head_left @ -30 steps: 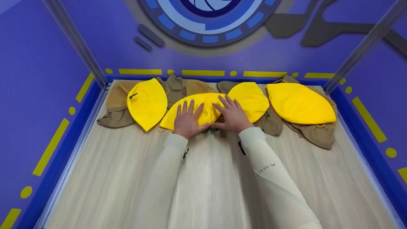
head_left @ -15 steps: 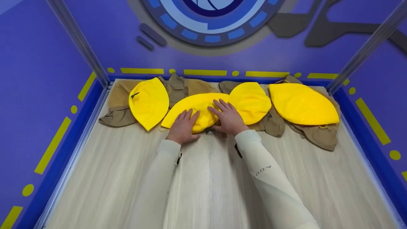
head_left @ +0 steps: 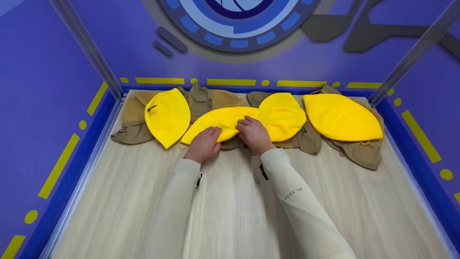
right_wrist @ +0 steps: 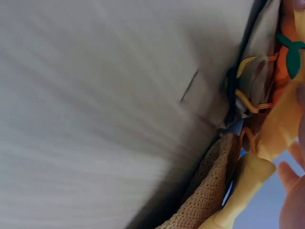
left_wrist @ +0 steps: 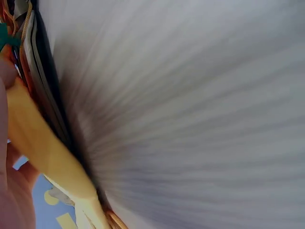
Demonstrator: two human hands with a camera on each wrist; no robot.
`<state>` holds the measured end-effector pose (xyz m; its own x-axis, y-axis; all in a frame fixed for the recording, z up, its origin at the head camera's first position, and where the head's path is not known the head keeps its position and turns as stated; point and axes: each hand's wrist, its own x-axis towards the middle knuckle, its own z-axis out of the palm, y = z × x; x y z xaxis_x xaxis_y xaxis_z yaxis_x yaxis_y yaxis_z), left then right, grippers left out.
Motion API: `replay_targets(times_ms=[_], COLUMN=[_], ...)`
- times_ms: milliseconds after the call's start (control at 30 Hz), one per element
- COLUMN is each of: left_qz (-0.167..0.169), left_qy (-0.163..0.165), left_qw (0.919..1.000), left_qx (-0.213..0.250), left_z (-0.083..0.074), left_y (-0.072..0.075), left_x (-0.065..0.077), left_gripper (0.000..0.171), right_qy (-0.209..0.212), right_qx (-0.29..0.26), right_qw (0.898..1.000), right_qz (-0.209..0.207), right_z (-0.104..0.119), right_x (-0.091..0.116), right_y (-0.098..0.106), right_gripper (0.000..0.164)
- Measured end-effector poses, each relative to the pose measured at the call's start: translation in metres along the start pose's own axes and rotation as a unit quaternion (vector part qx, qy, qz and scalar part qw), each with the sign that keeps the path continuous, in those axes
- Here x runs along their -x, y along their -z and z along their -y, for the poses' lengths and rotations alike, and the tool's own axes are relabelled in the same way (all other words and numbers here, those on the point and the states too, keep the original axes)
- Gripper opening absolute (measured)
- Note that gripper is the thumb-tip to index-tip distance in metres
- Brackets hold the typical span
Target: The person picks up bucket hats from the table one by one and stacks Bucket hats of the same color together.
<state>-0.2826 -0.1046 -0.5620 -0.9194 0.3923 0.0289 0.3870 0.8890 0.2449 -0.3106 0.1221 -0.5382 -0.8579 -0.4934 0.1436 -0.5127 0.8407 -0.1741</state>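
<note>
Both hands hold the near edge of a yellow bucket hat (head_left: 226, 117) that lies in the middle of the row. My left hand (head_left: 205, 144) grips it left of centre, and my right hand (head_left: 255, 135) pinches it on the right. The left wrist view shows the yellow brim (left_wrist: 52, 157) between thumb and fingers. Raised a little, the brim reveals an orange lining with a green leaf-shaped piece (right_wrist: 293, 59) in the right wrist view. Brown cloth and a cord with a dark stopper hang under it.
A yellow hat (head_left: 168, 117) with brown flaps lies to the left. On the right are another yellow hat (head_left: 284, 117), touching the middle one, and a wider yellow hat (head_left: 343, 117). Purple walls (head_left: 230, 68) enclose the wooden tabletop (head_left: 230, 208) at the back and sides.
Spread fingers lying flat on the middle hat have curled onto its near edge. The left hand has moved slightly left and nearer, and the hat's front edge has lifted.
</note>
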Motion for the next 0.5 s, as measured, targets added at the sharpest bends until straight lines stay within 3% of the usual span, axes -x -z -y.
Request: replay_targets(times_ms=[300,500], left_qz=[-0.112,-0.143], left_qy=[0.024,0.059], left_qw=[0.9932,0.9866], left_qx=[0.022,0.050], left_z=[0.011,0.028], left_y=[0.003,0.008], left_x=[0.004,0.014], left_gripper=[0.065,0.060], right_qy=[0.007,-0.004], right_qx=[-0.103,-0.162], right_qw=[0.992,0.982], right_qz=[-0.071,-0.091], right_z=[0.000,-0.008], right_x=[0.000,0.003], right_y=[0.008,0.018], right_gripper=[0.027,0.026])
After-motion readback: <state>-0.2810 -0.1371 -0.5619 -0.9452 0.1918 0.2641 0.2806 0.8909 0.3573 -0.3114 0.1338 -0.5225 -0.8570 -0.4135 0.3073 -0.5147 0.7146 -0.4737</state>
